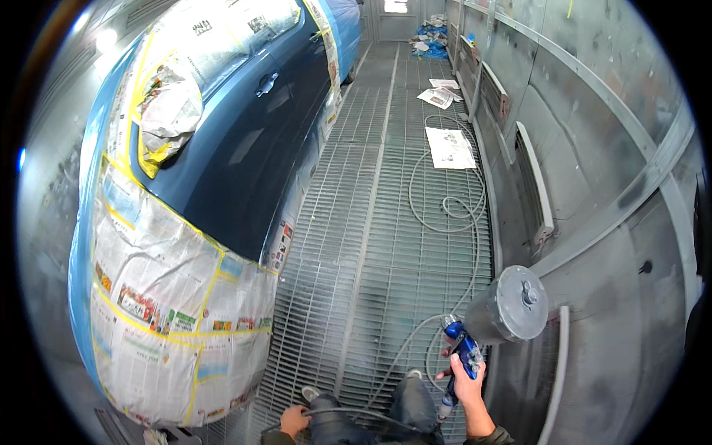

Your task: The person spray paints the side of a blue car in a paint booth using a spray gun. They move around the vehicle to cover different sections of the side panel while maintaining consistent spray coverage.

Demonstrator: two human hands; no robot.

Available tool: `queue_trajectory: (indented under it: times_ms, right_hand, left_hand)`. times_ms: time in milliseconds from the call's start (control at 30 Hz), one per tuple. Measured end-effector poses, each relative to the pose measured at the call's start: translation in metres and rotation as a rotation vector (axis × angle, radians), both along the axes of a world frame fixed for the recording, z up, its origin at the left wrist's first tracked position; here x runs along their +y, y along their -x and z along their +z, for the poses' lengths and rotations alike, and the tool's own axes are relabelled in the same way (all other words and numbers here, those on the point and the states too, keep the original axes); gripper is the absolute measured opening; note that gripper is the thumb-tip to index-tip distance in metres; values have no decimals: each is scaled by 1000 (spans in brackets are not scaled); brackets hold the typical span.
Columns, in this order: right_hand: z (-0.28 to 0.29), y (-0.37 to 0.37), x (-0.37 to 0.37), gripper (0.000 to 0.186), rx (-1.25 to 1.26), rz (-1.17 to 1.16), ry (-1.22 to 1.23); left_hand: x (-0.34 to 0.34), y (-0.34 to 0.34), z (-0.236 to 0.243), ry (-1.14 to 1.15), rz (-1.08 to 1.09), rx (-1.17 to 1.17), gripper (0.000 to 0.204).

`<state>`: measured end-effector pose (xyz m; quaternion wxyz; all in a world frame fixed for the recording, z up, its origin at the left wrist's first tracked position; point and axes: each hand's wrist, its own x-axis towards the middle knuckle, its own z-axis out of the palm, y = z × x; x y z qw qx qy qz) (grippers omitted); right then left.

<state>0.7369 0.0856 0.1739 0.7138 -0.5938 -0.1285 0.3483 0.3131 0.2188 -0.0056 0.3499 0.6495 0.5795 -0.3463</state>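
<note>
My right hand (pixel 469 382) is wrapped round the handle of a blue spray gun (pixel 463 347), low on the right. A grey paint cup (pixel 512 304) with a round lid sits on the gun's right side. A hose runs from the base of the grip. Near the lower edge, my left hand (pixel 295 421) is closed round a dark hose (pixel 354 412) that crosses in front of my legs. On the left stands a car with dark blue door panels (pixel 256 148). Newspaper (pixel 178 304) and yellow tape cover its front, and paper wraps its side mirror (pixel 170 107).
The floor is metal grating (pixel 348 193). A coiled grey hose (pixel 411 185) lies along the right side, beside loose newspaper sheets (pixel 450 148). Crumpled blue and white sheeting (pixel 432 38) is piled at the far end. A grey wall with metal beams (pixel 615 208) borders the right.
</note>
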Motion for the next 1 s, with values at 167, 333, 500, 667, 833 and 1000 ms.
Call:
queue_trajectory:
  times_ms: [167,333,500,667,833,1000]
  right_hand:
    - [55,-45,-31,29,-87,113,-80]
    - [70,-76,-41,30,-113,225,-86]
    - [80,-90,-28,27,-68,233,-97]
    - [67,-116,7,27,-65,264,-85]
    - [61,-153,59,35,-95,266,-95]
    - [79,-195,134,29,-147,200,-107]
  left_hand:
    - [-57,-39,60,-28,-20,-183,36]
    - [-69,-57,42,-18,11,-209,33]
    - [-51,-86,61,17,43,-174,33]
    - [-39,-103,19,-40,56,-251,32]
    - [3,-140,-17,-96,-4,-244,39]
    - [67,-194,-2,-88,16,-247,40]
